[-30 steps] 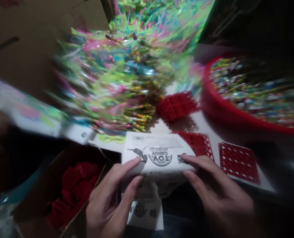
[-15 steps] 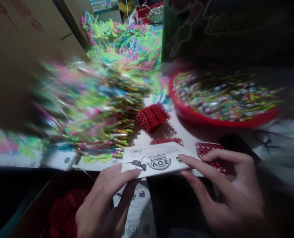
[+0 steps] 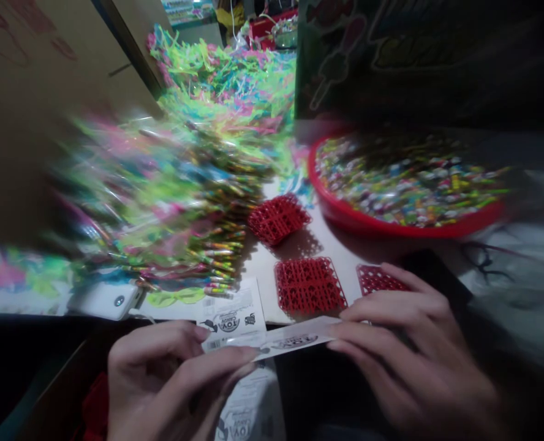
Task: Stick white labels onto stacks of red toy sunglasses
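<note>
Between my two hands a white printed paper label (image 3: 294, 344) is stretched, tilted so that its face looks narrow. My left hand (image 3: 175, 373) pinches its left end between thumb and fingers. My right hand (image 3: 405, 349) grips the other end the same way. Behind and below my left hand hangs a strip of similar printed labels (image 3: 235, 321), lying over the table edge. Just beyond the held label lies a flat red lattice piece (image 3: 309, 285). A second one (image 3: 380, 278) is partly covered by my right hand, and a stack of red lattice pieces (image 3: 279, 219) sits farther back.
A red basin (image 3: 368, 217) full of small colourful wrapped items stands at the right. Colourful wrapped sticks (image 3: 162, 190) are heaped at the left, with a white device (image 3: 104, 300) and cable in front. Cardboard (image 3: 46, 61) rises at upper left. Red pieces (image 3: 95, 404) lie low at left.
Both hands have moved lower with the label, which has tilted to a narrow view. The red lattice piece behind it and the upper part of the label strip now show.
</note>
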### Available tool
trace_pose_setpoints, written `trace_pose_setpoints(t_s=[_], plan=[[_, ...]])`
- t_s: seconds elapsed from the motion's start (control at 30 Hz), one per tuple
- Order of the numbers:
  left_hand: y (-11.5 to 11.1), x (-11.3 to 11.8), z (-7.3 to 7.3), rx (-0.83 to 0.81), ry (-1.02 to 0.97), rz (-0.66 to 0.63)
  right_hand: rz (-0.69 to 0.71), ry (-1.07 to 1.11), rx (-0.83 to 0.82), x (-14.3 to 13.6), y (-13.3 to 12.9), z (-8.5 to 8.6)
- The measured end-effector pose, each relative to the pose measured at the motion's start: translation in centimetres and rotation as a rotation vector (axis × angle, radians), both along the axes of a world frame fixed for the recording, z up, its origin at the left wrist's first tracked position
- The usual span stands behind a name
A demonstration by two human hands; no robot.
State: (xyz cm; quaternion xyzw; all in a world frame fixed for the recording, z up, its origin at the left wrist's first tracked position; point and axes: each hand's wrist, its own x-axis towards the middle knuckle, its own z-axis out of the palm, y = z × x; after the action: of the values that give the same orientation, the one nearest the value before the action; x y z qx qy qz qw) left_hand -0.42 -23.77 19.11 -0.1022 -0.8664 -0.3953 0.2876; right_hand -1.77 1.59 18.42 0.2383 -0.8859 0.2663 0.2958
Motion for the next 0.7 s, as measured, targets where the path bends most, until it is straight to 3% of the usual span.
trace_pose_setpoints(t_s=[0.1, 0.2, 0.33, 0.43, 0.5, 0.6, 0.7], plan=[[-0.8, -0.8, 0.1, -0.010, -0.024, -0.113, 0.025, -0.028, -0.111, -0.5, 1.7, -0.7], [-0.5, -1.4, -0.1, 0.280, -0.208, -0.112, 0.001, -0.177, -0.284, -0.5, 2.1, -1.0], [0.2, -1.6, -0.6, 0.687, -0.679, -0.144, -0.053, -0.443, -0.680, -0.8, 1.5, -1.1], [0.4, -1.3, -1.1, 0.746, -0.910, -0.103, -0.119, -0.496, -0.817, -1.2, 0.9, -1.7], [0.4, -1.1, -1.6, 0.749, -0.915, -0.015, -0.263, -0.428, -0.762, -1.1, 0.4, -2.1], [0.6, -1.1, -2.2, 0.839, -0.854, 0.063, -0.401, -0.168, -0.449, -0.2, -0.7, -1.9], [0.9, -1.2, -2.2, 0.893, -0.807, 0.038, -0.198, -0.056, -0.098, 0.6, -2.3, -1.0]])
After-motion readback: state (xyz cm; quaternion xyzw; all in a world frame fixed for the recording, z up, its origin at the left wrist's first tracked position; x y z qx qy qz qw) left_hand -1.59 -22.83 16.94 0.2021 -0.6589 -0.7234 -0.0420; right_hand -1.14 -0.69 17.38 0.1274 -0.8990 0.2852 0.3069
